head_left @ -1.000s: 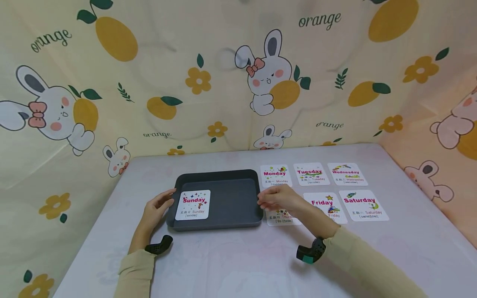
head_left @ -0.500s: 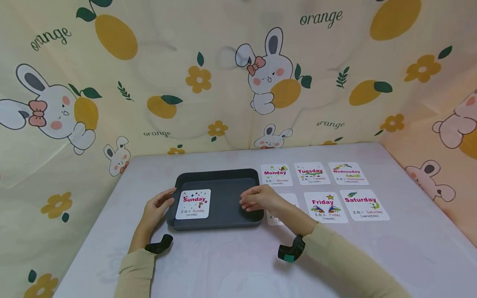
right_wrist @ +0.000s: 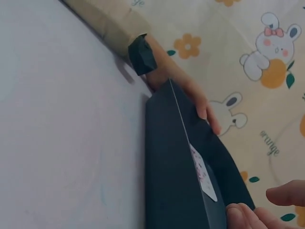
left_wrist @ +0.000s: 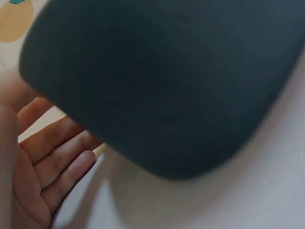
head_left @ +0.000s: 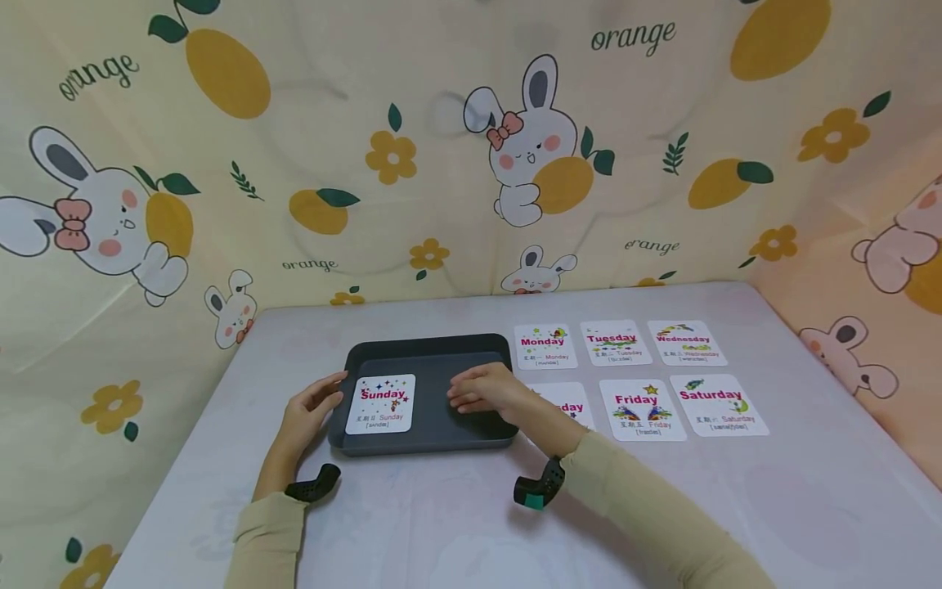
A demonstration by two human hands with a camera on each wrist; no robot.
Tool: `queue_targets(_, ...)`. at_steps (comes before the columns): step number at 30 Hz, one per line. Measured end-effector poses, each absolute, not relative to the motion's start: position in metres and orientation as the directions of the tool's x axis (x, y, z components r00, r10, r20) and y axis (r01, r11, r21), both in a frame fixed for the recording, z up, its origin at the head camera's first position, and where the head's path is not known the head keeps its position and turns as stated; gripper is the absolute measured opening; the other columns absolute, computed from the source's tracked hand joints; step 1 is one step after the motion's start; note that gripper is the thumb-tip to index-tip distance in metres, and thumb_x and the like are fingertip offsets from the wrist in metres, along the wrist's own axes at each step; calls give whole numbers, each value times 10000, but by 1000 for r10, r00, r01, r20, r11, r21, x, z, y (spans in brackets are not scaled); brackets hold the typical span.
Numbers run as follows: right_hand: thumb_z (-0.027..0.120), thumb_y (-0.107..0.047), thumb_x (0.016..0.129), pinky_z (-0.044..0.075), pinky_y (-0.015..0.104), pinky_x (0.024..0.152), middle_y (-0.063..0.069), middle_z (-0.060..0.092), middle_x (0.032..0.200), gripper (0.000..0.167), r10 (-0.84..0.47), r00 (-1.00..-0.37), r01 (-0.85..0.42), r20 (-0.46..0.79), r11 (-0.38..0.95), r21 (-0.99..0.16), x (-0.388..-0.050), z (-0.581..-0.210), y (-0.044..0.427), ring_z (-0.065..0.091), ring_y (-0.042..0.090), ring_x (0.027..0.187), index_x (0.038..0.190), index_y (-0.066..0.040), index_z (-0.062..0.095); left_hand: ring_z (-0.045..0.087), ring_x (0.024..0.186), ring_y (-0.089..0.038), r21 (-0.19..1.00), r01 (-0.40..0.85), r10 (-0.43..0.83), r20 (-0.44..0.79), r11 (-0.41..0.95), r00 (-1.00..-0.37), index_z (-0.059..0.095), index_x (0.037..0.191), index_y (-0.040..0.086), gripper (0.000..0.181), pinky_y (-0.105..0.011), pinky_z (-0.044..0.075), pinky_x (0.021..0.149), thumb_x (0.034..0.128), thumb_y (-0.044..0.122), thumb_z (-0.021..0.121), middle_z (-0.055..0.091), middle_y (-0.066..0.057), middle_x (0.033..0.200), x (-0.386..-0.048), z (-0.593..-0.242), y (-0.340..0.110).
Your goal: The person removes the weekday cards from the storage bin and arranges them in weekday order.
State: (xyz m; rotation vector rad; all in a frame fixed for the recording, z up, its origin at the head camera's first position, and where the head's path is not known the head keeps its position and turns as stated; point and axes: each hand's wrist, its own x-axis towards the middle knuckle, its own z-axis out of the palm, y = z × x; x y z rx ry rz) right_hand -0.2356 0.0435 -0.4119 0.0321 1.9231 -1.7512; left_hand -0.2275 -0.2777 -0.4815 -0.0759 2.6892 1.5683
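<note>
A dark grey rectangular tray [head_left: 430, 388] lies on the table, with a white Sunday card [head_left: 383, 405] flat in its left part. My left hand [head_left: 303, 417] touches the tray's left side with relaxed, mostly straight fingers; in the left wrist view those fingers [left_wrist: 59, 155] lie along the tray's edge. Above the right part of the tray is my right hand [head_left: 489, 397], fingers bent. The right wrist view has its thumb [right_wrist: 288, 193] apart from the fingers [right_wrist: 245, 219], with nothing seen between them.
Right of the tray lie two rows of cards: Monday [head_left: 546, 347], Tuesday [head_left: 615, 343] and Wednesday [head_left: 687, 343] behind, a partly covered card [head_left: 567, 401], Friday [head_left: 643, 411] and Saturday [head_left: 718, 406] in front. A rabbit-patterned cloth [head_left: 441, 204] hangs behind the white table [head_left: 412, 523].
My right hand has moved left from the tray's right edge to over its inside, uncovering more of the cards on the right. The left hand, tray and Sunday card have stayed in place.
</note>
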Motion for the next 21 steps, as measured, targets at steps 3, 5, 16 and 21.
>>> queue_targets(3, 587, -73, 934, 598, 252, 724, 214, 727, 1062, 334, -314, -857, 388, -407, 126, -913, -238, -415, 37, 704, 104, 737, 1223, 96, 587, 465, 1359, -233, 870, -51, -24, -46, 490, -999, 482, 1418, 198, 453, -236, 437, 1077, 987, 329, 526, 491, -54, 1487, -227, -481, -278)
queue_targets(5, 589, -69, 931, 598, 250, 714, 201, 735, 1034, 328, -306, -857, 399, -414, 115, -910, -239, -418, 33, 704, 103, 724, 1215, 94, 592, 463, 1358, -232, 873, -49, -20, -45, 485, -999, 479, 1420, 197, 459, -92, 417, 995, 986, 336, 527, 487, -55, 1489, -227, -481, -278)
queue_targets(16, 600, -68, 921, 588, 217, 672, 120, 748, 932, 299, -252, -853, 449, -457, 91, -889, -251, -428, 13, 686, 87, 684, 1186, 69, 620, 465, 1332, -223, 873, -32, -19, -26, 486, -999, 493, 1410, 200, 458, 34, 340, 872, 981, 353, 532, 500, -40, 1480, -227, -484, -278)
queue_targets(21, 598, -45, 915, 585, 211, 658, 110, 750, 903, 294, -218, -858, 465, -465, 56, -884, -255, -432, 1, 676, 78, 655, 1181, 79, 618, 466, 1349, -226, 877, -38, -17, -34, 479, -999, 486, 1417, 204, 462, 40, 338, 869, 981, 347, 534, 484, -41, 1493, -227, -483, -278)
